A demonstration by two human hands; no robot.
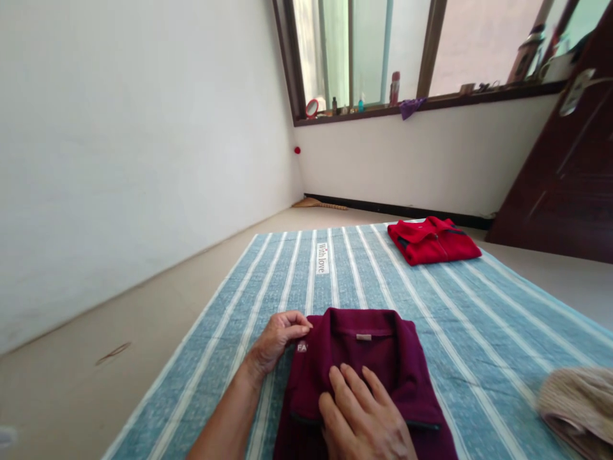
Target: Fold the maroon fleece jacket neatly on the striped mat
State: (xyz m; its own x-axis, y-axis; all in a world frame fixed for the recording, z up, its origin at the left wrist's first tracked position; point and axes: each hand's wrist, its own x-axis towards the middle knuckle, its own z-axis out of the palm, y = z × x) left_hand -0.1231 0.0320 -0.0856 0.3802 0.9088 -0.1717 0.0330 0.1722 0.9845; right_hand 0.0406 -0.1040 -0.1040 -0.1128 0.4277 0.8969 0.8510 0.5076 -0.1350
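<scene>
A folded maroon collared shirt (383, 358) lies on the blue striped sheet (479, 332) right in front of me. My left hand (278, 342) pinches the shirt's left collar edge, fingers closed on the cloth. My right hand (364, 415) rests flat on the middle of the shirt, fingers spread and pressing down. A folded red garment (431, 239) lies farther off on the sheet, to the right.
A beige knitted garment (579, 402) lies at the sheet's right edge. White wall on the left, a windowsill (431, 102) with bottles and a small mirror at the back, a dark wooden door (569, 166) at right, a broom (318, 204) in the far corner.
</scene>
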